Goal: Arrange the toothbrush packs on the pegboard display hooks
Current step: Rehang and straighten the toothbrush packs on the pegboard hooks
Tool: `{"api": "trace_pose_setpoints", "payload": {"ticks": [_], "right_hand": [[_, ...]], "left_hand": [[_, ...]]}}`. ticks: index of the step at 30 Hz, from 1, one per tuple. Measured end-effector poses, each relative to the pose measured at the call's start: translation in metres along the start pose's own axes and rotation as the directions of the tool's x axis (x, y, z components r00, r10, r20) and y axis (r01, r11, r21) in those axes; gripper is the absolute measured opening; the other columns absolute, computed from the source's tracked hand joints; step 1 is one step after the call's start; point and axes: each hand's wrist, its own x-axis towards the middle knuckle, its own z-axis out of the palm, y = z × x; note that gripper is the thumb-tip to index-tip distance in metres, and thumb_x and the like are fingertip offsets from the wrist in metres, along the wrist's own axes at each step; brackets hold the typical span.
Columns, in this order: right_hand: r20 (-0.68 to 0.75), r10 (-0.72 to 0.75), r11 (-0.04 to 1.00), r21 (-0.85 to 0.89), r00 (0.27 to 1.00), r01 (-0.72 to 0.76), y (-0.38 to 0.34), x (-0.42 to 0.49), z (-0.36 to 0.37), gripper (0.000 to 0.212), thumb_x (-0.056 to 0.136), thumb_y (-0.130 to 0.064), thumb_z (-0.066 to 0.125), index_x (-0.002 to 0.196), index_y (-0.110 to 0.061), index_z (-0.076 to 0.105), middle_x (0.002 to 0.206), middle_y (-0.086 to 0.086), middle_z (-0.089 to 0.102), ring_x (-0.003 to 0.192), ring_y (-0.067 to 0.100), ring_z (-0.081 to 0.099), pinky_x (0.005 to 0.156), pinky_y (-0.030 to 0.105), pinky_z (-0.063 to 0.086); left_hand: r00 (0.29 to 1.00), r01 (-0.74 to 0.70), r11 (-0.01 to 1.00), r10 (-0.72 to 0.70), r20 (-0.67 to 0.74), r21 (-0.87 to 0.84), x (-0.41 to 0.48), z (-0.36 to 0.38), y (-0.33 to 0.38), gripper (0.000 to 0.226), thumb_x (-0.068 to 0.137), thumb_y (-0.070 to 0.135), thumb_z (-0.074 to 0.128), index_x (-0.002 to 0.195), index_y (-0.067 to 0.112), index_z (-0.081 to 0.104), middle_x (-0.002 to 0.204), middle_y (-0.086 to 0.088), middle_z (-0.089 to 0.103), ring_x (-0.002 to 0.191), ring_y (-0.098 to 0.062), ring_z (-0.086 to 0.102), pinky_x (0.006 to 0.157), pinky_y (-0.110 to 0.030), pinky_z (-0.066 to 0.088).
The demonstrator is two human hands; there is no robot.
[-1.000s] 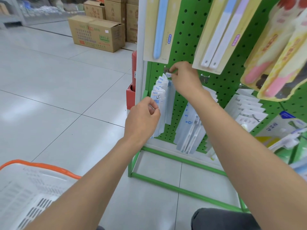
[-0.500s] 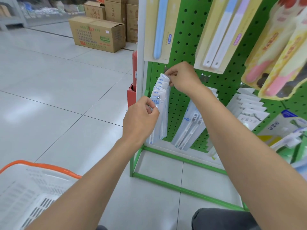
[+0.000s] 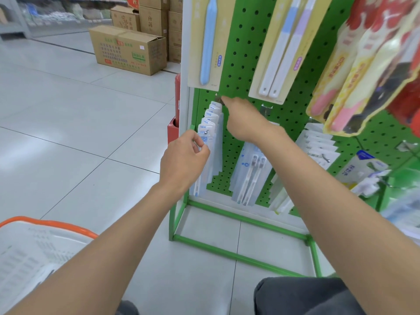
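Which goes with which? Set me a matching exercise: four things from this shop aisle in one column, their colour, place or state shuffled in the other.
1. pegboard
2. basket
3. cardboard box
4. left hand

A. brown, upper left
B. pinches the front toothbrush pack
C. green, full of holes
D. orange rim, lower left

Pairs: 1-C, 2-D, 3-A, 4-B.
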Motion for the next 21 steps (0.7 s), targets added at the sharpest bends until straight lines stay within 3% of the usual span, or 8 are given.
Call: {"api": "trace_pose_setpoints", "payload": {"ticks": [4, 9, 14, 17, 21], "right_hand": [[-0.065, -0.069, 0.994, -0.090, 0.996, 0.063, 0.001, -0.038, 0.001, 0.059, 0.087, 0.009, 0.043, 0.145, -0.003, 0.038, 0.129, 0.018, 0.053, 0.121, 0.036, 0.045, 0.101, 0.043, 0.039], [-0.241, -0.178, 0.984, -0.012, 0.954, 0.180, 0.012, -0.099, 0.010, 0.048, 0.086, 0.009, 0.047, 0.130, -0.007, 0.060, 0.121, 0.013, 0.060, 0.119, 0.033, 0.047, 0.101, 0.038, 0.034], [-0.391, 0.064, 0.977, 0.213, 0.918, 0.022, 0.034, -0.130, 0.009, 0.023, 0.088, 0.003, 0.053, 0.105, -0.004, 0.067, 0.106, 0.010, 0.056, 0.103, 0.026, 0.049, 0.091, 0.033, 0.040], [-0.365, 0.182, 0.936, 0.350, 0.913, -0.047, 0.044, -0.137, 0.008, 0.026, 0.093, 0.000, 0.051, 0.117, -0.005, 0.060, 0.117, 0.007, 0.050, 0.091, 0.018, 0.050, 0.085, 0.035, 0.047], [-0.265, 0.252, 0.896, 0.428, 0.931, -0.120, 0.059, -0.132, 0.010, 0.042, 0.096, -0.003, 0.049, 0.137, -0.009, 0.049, 0.134, 0.009, 0.047, 0.093, 0.022, 0.059, 0.089, 0.038, 0.049]], "left_hand": [[1.000, -0.003, 1.000, 0.003, 0.015, 0.019, -0.012, 0.000, 0.013, 0.009, 0.088, 0.024, 0.056, 0.079, 0.025, 0.054, 0.064, 0.008, 0.055, 0.066, -0.016, 0.056, 0.065, -0.034, 0.048], [0.998, -0.032, 0.999, 0.032, 0.051, 0.014, -0.034, 0.002, 0.035, 0.005, 0.088, 0.023, 0.057, 0.083, 0.021, 0.058, 0.065, 0.008, 0.056, 0.066, -0.015, 0.056, 0.065, -0.033, 0.048], [0.996, -0.031, 0.999, 0.032, 0.087, -0.017, -0.044, 0.016, 0.047, 0.009, 0.090, 0.021, 0.057, 0.081, 0.023, 0.057, 0.067, 0.007, 0.057, 0.066, -0.013, 0.056, 0.063, -0.030, 0.047], [0.989, 0.003, 0.999, 0.002, 0.148, -0.036, -0.042, 0.031, 0.047, 0.005, 0.093, 0.020, 0.057, 0.092, 0.022, 0.061, 0.077, 0.008, 0.060, 0.073, -0.015, 0.058, 0.068, -0.032, 0.050], [0.971, 0.022, 0.998, -0.008, 0.239, -0.053, -0.035, 0.053, 0.048, 0.032, 0.098, 0.020, 0.057, 0.130, 0.019, 0.055, 0.114, 0.003, 0.058, 0.092, -0.021, 0.064, 0.082, -0.036, 0.053]]}}
